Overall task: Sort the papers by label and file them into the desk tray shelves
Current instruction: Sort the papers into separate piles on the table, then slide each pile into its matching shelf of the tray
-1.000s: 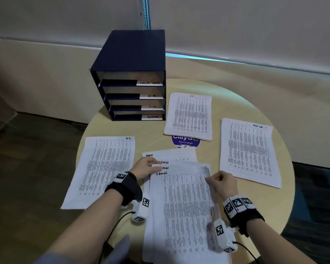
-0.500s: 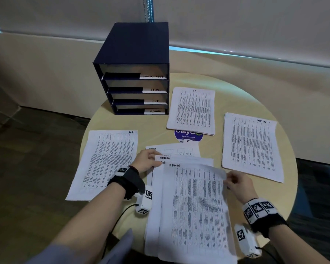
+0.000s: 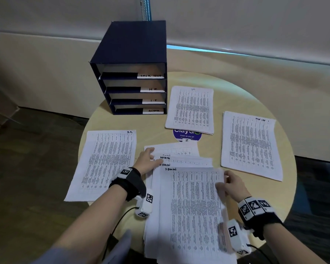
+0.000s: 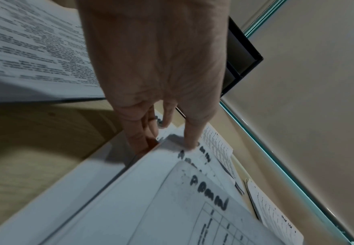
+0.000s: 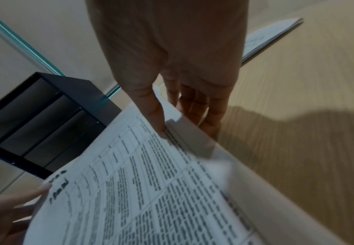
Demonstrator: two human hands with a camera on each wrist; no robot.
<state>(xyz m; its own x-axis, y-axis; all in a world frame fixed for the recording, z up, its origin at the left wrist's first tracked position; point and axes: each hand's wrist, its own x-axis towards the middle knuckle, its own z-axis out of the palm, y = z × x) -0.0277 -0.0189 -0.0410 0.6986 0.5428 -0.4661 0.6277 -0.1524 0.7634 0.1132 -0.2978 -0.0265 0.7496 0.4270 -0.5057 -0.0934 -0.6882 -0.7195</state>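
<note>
1. The top sheet [image 3: 194, 212] is thin white paper printed with a dense table. Its long axis runs from the table's [image 3: 286, 189] near edge toward the far side, and its hand-lettered header end points away from the person.
2. It lies on a fanned stack [image 3: 176, 159] at the near middle of the round, pale wood-grain table; the stack's sheets are stepped, so several lettered top edges show.
3. The right hand [image 3: 234, 184] pinches the top sheet's right edge, thumb on the printed face and fingers under it, so that edge is lifted and bowed.
4. The left hand [image 3: 145, 161] rests on the stack's far-left corner, fingers straight, fingertips [image 4: 191, 145] pressing the lettered margins.
5. The tray [image 3: 133, 73] is a dark blue box with four flat shelves, each with a white label strip, standing at the table's far-left edge with its openings facing the person.
6. Three other flat piles lie lengthwise the same way: the H.R. pile [image 3: 105, 162] at the left edge, the I.T. pile [image 3: 190, 109] just right of the tray, and the task-list pile [image 3: 249, 143] at the right edge.
7. A round blue sticker [image 3: 187, 136] shows from under the I.T. pile's near edge.
</note>
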